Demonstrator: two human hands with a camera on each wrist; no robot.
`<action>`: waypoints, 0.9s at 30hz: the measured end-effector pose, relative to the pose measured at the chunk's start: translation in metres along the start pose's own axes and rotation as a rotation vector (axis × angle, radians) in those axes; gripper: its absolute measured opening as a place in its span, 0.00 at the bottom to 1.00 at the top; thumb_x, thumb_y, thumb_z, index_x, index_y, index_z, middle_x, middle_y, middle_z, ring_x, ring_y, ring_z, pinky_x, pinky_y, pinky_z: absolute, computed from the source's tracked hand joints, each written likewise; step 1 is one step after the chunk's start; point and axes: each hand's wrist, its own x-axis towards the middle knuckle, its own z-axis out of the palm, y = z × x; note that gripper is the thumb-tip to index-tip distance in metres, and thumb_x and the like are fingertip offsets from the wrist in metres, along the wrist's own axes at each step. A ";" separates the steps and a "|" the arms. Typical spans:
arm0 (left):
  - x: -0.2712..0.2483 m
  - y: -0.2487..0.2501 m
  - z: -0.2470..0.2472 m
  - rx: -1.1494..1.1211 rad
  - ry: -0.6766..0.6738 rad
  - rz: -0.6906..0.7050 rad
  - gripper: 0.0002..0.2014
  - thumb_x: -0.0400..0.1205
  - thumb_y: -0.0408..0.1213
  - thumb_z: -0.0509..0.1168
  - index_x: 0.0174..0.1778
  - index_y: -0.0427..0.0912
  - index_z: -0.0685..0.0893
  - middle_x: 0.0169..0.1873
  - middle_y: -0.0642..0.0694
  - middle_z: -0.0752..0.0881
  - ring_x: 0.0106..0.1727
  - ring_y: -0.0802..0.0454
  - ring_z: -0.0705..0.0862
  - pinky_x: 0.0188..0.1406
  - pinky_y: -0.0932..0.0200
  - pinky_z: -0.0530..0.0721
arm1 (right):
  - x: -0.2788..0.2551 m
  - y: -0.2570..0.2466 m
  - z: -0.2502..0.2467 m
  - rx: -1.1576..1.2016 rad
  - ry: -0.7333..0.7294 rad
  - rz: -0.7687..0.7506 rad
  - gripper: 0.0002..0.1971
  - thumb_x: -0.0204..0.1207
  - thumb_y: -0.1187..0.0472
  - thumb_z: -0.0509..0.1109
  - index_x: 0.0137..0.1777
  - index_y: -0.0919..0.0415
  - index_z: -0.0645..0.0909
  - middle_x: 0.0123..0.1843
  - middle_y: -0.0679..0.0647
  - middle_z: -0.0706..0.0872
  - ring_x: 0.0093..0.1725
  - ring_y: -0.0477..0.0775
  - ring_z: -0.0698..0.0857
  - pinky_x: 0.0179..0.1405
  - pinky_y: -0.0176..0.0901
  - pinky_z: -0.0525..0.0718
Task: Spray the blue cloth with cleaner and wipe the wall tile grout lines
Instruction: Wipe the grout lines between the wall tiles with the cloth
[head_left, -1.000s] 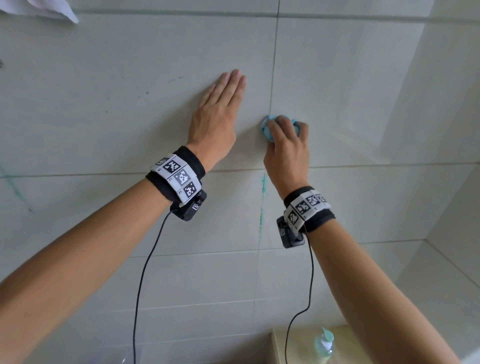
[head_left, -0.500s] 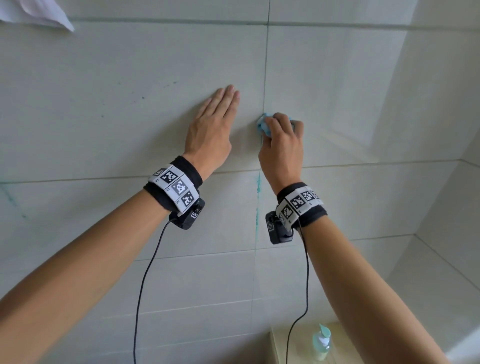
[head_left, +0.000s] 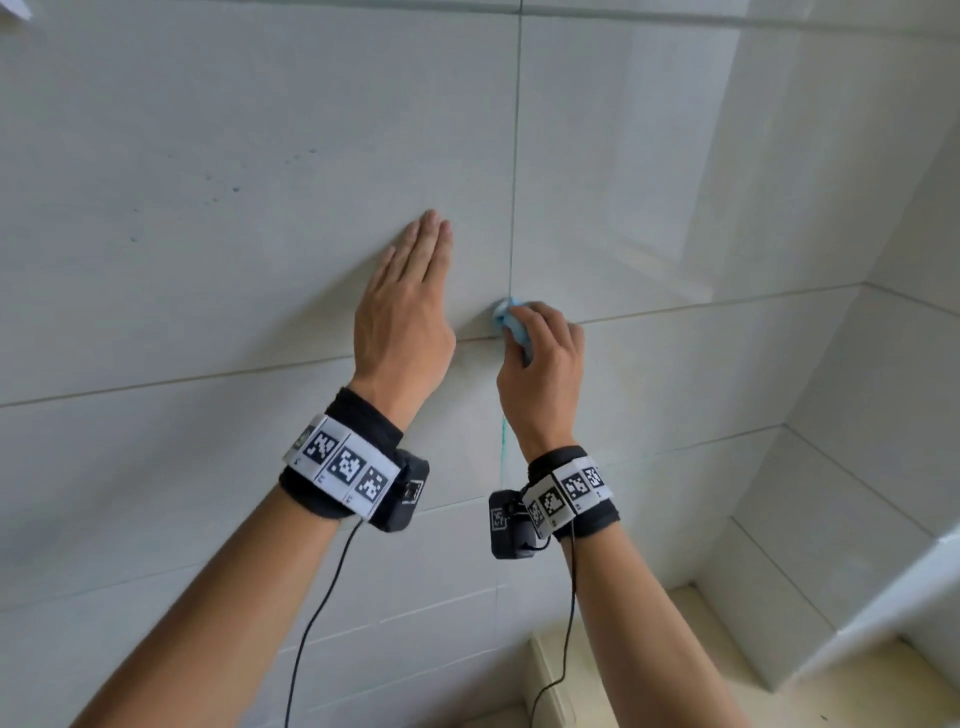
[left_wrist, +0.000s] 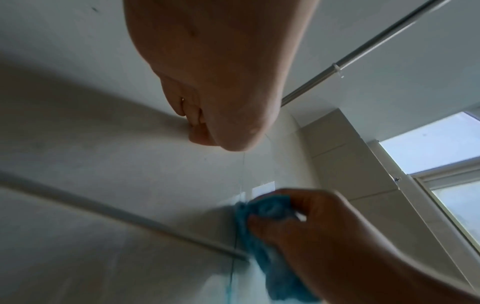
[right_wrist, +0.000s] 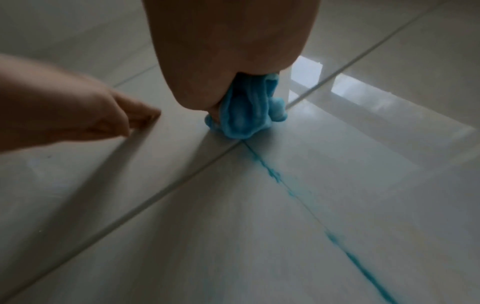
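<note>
One crumpled blue microfibre cloth (head_left: 511, 325) is in use, bunched inside the grip of the right hand (head_left: 543, 371). The fingers curl round the cloth and press it against the pale glossy tiled wall (head_left: 208, 156), at the point where one vertical grout line (head_left: 515, 156) crosses one horizontal grout line (head_left: 727, 304). In the right wrist view the cloth (right_wrist: 245, 112) bulges out below the palm and touches the wall directly on that crossing.

Below the grip, the vertical grout line carries a run of blue-green stain (right_wrist: 345, 246) in broken streaks. Above the grip, the same line appears faint and thin.

Two hands are visible. The left hand (head_left: 402, 317) lies flat on the wall just beside the grip, on its left, with fingers straight, held together and pointing upward; it holds nothing. The two hands are close but apart.

Each wrist wears one black band with square-patterned markers (head_left: 343, 467) and one small black camera, each trailing one black cable (head_left: 311, 613). Both forearms are bare and reach upward toward the wall.
</note>
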 end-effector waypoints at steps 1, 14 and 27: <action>-0.005 -0.002 0.002 -0.018 -0.006 -0.011 0.38 0.81 0.19 0.56 0.91 0.37 0.58 0.91 0.43 0.59 0.92 0.48 0.57 0.91 0.52 0.54 | 0.008 -0.006 -0.002 0.012 0.033 -0.010 0.15 0.80 0.74 0.73 0.60 0.56 0.89 0.64 0.47 0.87 0.57 0.59 0.78 0.58 0.43 0.80; -0.029 -0.006 0.008 -0.113 0.014 -0.109 0.40 0.79 0.16 0.54 0.91 0.40 0.62 0.91 0.47 0.60 0.91 0.52 0.58 0.90 0.52 0.61 | -0.022 0.005 0.026 0.125 0.129 0.161 0.19 0.75 0.77 0.74 0.61 0.58 0.90 0.63 0.47 0.88 0.60 0.59 0.81 0.61 0.41 0.80; -0.076 -0.001 0.025 -0.087 0.125 -0.358 0.42 0.78 0.16 0.53 0.92 0.43 0.59 0.91 0.49 0.58 0.91 0.55 0.56 0.87 0.53 0.67 | -0.018 -0.001 0.005 0.368 0.138 0.193 0.12 0.80 0.69 0.79 0.62 0.64 0.90 0.64 0.56 0.89 0.64 0.60 0.85 0.67 0.39 0.81</action>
